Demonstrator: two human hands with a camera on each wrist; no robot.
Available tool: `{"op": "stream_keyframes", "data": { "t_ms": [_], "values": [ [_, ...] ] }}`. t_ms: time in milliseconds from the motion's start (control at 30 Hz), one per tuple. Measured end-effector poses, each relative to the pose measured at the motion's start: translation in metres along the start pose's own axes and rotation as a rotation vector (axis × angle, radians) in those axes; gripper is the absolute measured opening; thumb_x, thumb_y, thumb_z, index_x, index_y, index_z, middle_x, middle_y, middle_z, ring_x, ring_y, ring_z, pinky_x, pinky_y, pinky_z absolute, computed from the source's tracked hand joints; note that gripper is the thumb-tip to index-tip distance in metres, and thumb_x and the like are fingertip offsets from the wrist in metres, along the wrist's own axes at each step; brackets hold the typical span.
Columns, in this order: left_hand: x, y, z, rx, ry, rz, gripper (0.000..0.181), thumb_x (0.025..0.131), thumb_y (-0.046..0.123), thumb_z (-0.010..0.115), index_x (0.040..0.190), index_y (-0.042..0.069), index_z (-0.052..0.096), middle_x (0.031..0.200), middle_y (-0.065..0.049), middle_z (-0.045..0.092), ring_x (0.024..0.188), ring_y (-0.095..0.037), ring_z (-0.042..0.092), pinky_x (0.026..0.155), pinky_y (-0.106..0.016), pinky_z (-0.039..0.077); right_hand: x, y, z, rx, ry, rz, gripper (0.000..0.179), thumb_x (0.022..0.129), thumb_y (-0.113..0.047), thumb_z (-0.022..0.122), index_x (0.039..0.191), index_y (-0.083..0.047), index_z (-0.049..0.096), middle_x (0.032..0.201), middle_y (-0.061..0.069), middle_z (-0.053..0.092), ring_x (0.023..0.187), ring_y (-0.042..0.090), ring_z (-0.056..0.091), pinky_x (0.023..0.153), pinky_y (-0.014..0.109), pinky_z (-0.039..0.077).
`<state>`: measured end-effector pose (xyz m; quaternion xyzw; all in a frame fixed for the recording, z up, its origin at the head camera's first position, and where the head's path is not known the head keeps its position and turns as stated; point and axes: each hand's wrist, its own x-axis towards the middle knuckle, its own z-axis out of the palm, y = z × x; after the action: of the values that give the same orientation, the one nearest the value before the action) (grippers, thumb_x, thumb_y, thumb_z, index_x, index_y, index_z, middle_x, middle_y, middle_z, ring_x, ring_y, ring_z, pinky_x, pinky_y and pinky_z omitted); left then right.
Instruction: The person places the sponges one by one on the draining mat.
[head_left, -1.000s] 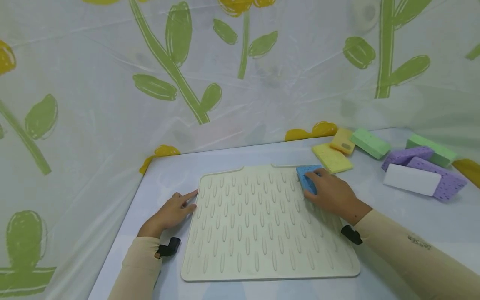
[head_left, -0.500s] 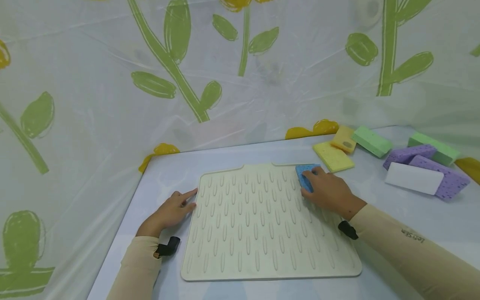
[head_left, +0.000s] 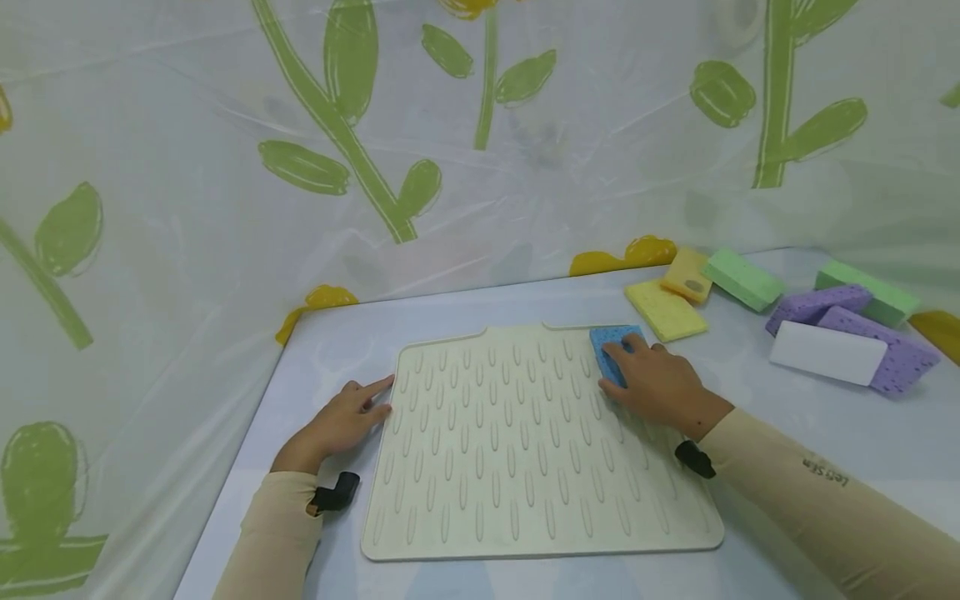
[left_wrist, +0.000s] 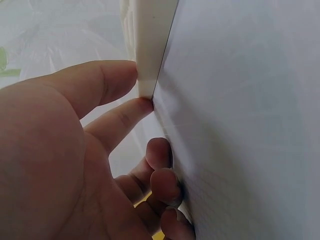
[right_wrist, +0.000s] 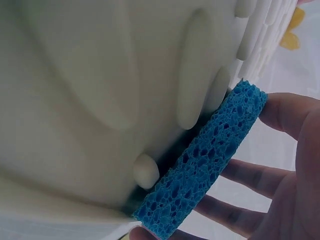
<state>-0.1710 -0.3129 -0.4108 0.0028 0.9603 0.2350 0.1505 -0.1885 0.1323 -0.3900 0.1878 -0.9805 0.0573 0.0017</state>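
Only slightly, the right hand (head_left: 660,383) and the blue sponge (head_left: 618,360) have shifted toward the mat's middle over the last second; the left hand (head_left: 341,423) has kept its place. From where I stand, the sponge lies flat on the far right corner of the cream mat (head_left: 487,450), over its raised ridges. The right hand pinches it, fingers spread along its side and ends. On the left, thumb and index finger are stretched out against the mat's edge, the other fingers bent toward the counter (head_left: 345,342).

I'd judge the sponge light, porous and springy, safest held by its opposite sides; a hard squeeze would probably buckle it. The mat looks rubbery and bendable, best steadied at its rim, and neither seems fragile.
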Motion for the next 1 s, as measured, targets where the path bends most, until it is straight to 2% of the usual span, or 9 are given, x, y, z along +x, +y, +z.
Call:
{"op": "stream_keyframes", "data": {
  "t_ms": [567,767,1000],
  "values": [
    [-0.003,0.002,-0.001,-0.02,-0.014,-0.019,0.058,0.102,0.033,0.056,0.155,0.021,0.038,0.105,-0.012,0.046,0.087,-0.023,0.048,0.072,-0.034,0.041,0.001,0.004,0.001,0.045,-0.056,0.006,0.06,0.099,-0.041,0.059,0.145,-0.005,0.05,0.143,0.027,0.048,0.108,0.048,0.061,0.075,0.055,0.055],
    [-0.003,0.003,-0.003,-0.023,-0.019,-0.02,0.058,0.102,0.034,0.056,0.155,0.021,0.038,0.106,-0.013,0.046,0.088,-0.023,0.049,0.074,-0.035,0.042,0.002,0.009,-0.002,0.102,-0.052,0.037,0.057,0.1,-0.04,0.056,0.144,-0.003,0.051,0.146,0.029,0.044,0.115,0.048,0.06,0.078,0.055,0.055],
    [0.0,-0.001,-0.002,-0.026,-0.015,-0.016,0.058,0.102,0.033,0.054,0.156,0.023,0.037,0.107,-0.012,0.046,0.088,-0.023,0.049,0.074,-0.034,0.041,0.0,0.022,-0.007,0.153,-0.025,0.064,0.056,0.101,-0.04,0.052,0.144,-0.005,0.051,0.145,0.028,0.045,0.123,0.049,0.052,0.084,0.062,0.051]
  ]
}}
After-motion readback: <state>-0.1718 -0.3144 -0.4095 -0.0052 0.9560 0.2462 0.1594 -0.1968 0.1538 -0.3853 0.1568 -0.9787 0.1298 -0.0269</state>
